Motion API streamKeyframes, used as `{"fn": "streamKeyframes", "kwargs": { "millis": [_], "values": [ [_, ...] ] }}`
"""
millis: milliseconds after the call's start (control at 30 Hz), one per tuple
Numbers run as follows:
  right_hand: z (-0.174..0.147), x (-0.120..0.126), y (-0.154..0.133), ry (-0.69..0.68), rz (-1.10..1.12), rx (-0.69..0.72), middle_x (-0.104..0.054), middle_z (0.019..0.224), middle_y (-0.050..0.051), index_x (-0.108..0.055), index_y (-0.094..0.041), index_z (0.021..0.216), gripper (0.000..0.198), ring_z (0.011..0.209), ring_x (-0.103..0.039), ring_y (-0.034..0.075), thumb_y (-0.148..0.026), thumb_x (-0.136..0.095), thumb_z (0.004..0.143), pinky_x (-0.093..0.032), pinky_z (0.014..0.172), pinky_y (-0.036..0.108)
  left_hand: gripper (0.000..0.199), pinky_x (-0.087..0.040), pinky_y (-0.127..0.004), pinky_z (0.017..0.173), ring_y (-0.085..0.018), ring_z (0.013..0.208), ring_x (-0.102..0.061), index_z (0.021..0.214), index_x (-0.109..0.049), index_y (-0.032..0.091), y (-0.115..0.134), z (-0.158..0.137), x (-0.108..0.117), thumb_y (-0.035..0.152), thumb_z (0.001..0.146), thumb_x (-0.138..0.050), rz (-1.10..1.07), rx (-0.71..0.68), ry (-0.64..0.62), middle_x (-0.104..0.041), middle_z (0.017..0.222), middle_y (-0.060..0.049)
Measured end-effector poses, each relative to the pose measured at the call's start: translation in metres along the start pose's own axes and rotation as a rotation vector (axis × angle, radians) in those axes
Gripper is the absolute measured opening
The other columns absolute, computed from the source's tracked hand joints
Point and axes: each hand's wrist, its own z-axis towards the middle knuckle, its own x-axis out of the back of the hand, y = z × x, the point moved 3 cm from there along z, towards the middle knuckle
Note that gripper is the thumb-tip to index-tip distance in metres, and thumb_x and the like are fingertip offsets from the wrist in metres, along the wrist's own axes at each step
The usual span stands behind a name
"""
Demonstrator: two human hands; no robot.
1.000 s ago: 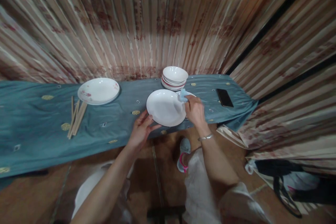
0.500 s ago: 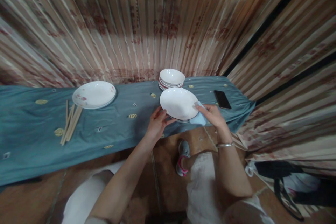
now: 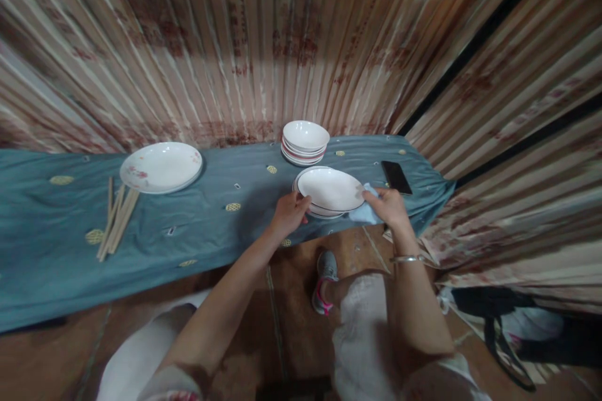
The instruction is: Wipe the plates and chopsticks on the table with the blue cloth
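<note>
A white plate with a thin dark rim is tilted over a stack of similar plates, its right side raised off them. My left hand pinches its left edge between thumb and fingers. At the opposite edge, my right hand grips the plate together with a light blue cloth, which hangs below the fingers. Just behind stands a stack of white bowls, some with a red band.
A black phone lies to the right on the blue-green tablecloth. Farther left are white oval plates with pink flowers and several wooden chopsticks. A pleated curtain hangs right behind the table.
The top plate has shifted right and come apart from the stack, showing the plates beneath. My left fingers have closed on its edge. The view has turned slightly.
</note>
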Motion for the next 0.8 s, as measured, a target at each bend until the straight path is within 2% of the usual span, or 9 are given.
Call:
{"fn": "streamKeyframes", "kwargs": {
  "millis": [100,267,400,567,700,800],
  "values": [
    [0.002,-0.003,0.003,-0.015,-0.022,-0.010,-0.038,0.045,-0.003,-0.065,-0.014,0.056,0.047,0.050,-0.040,0.013,-0.058,-0.050,0.065,-0.028,0.048,0.025,0.024,-0.044,-0.024,0.049,-0.012,0.041,-0.055,0.076,-0.055,0.017,0.000,0.001,0.006,0.039,0.085,-0.052,0.105,-0.054,-0.009,-0.063,0.061,0.001],
    [0.004,-0.008,0.004,-0.031,-0.060,-0.021,-0.039,0.045,-0.002,-0.066,-0.013,0.057,0.046,0.049,-0.040,0.012,-0.056,-0.052,0.065,-0.028,0.049,0.025,0.031,-0.044,-0.025,0.050,-0.013,0.041,-0.056,0.070,-0.054,0.019,-0.004,0.002,0.008,0.047,0.083,-0.054,0.124,-0.072,-0.036,-0.057,0.053,0.003],
    [0.004,-0.010,0.004,-0.049,-0.100,-0.033,-0.043,0.045,-0.002,-0.071,-0.013,0.065,0.045,0.050,-0.045,0.014,-0.054,-0.052,0.067,-0.029,0.049,0.025,0.031,-0.044,-0.025,0.051,-0.013,0.041,-0.056,0.067,-0.054,0.019,-0.009,0.004,0.008,0.047,0.081,-0.056,0.106,-0.056,-0.044,-0.057,0.051,0.004],
    [0.003,-0.010,-0.001,-0.044,-0.242,0.035,-0.053,0.048,0.002,-0.072,-0.015,0.065,0.044,0.055,-0.055,0.018,-0.053,-0.053,0.074,-0.030,0.052,0.026,0.027,-0.043,-0.023,0.049,-0.011,0.039,-0.054,0.065,-0.053,0.019,-0.016,0.006,0.005,0.040,0.081,-0.059,0.081,-0.012,-0.034,-0.057,0.049,0.004],
    [0.000,0.001,-0.010,0.108,-0.333,0.043,-0.065,0.060,0.011,-0.074,-0.014,0.073,0.046,0.063,-0.062,0.023,-0.053,-0.050,0.081,-0.032,0.056,0.028,0.027,-0.042,-0.023,0.049,-0.011,0.039,-0.054,0.062,-0.053,0.019,-0.018,0.009,0.003,0.037,0.081,-0.060,0.090,0.014,-0.016,-0.057,0.047,0.004],
    [-0.005,0.007,-0.020,0.197,-0.279,0.063,-0.065,0.061,0.011,-0.074,-0.014,0.076,0.051,0.063,-0.060,0.022,-0.057,-0.046,0.083,-0.032,0.057,0.028,0.028,-0.042,-0.023,0.051,-0.011,0.038,-0.053,0.059,-0.054,0.019,-0.019,0.013,0.002,0.034,0.082,-0.060,0.126,0.016,-0.009,-0.055,0.045,0.004]
  ]
}}
